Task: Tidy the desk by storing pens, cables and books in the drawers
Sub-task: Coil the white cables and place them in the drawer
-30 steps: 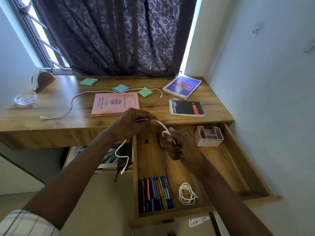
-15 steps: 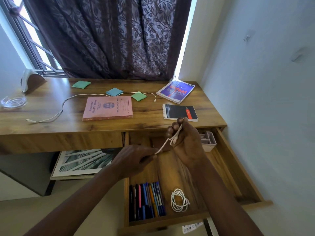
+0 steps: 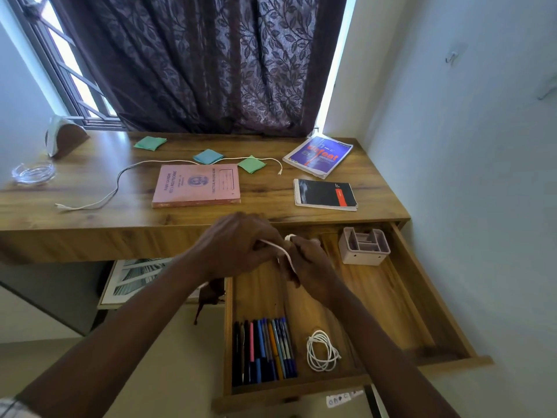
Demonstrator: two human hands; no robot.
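White cable, seemingly gripped, right hand

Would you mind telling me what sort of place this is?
Probably a study corner in a home, perhaps a bedroom: a wooden desk stands under a window with a curtain, books lie on it, and its open drawer holds pens and a coiled cable.

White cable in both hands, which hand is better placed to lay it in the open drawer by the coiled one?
Probably the right hand: the white cable loops over its fingers above the drawer, nearer the coiled cable. The left hand only pinches a strand.
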